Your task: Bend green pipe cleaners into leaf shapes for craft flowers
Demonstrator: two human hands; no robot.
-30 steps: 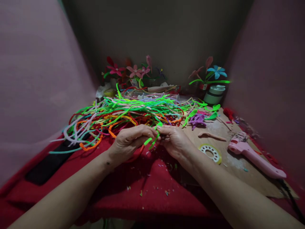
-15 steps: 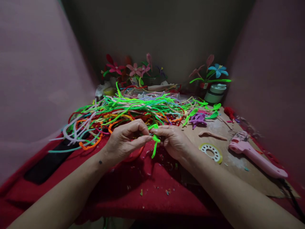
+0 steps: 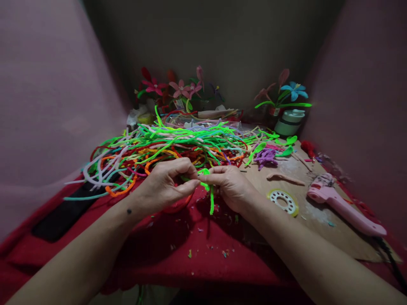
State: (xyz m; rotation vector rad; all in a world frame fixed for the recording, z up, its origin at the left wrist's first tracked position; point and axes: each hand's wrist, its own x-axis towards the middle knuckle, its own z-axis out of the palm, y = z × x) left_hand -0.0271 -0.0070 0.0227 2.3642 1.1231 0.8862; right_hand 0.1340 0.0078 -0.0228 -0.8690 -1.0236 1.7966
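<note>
My left hand (image 3: 167,184) and my right hand (image 3: 230,184) meet at the middle of the table, fingertips pinched together on a bright green pipe cleaner (image 3: 210,195). A small loop of it sits between the fingertips and a loose end hangs down toward the red cloth (image 3: 197,250). Just behind my hands lies a big tangled pile of pipe cleaners (image 3: 165,148) in green, orange, white, red and teal.
A pink glue gun (image 3: 341,207) lies on the brown board (image 3: 318,220) at right, near a white-and-yellow tape ring (image 3: 282,201) and purple pipe-cleaner pieces (image 3: 265,157). Pipe-cleaner flowers (image 3: 178,89) and a blue flower (image 3: 294,91) beside a white jar (image 3: 289,120) stand at the back.
The green pipe cleaner has been twisted between my fingers: its loose end swung from pointing left-down to hanging straight down, and a loop has formed at the fingertips.
</note>
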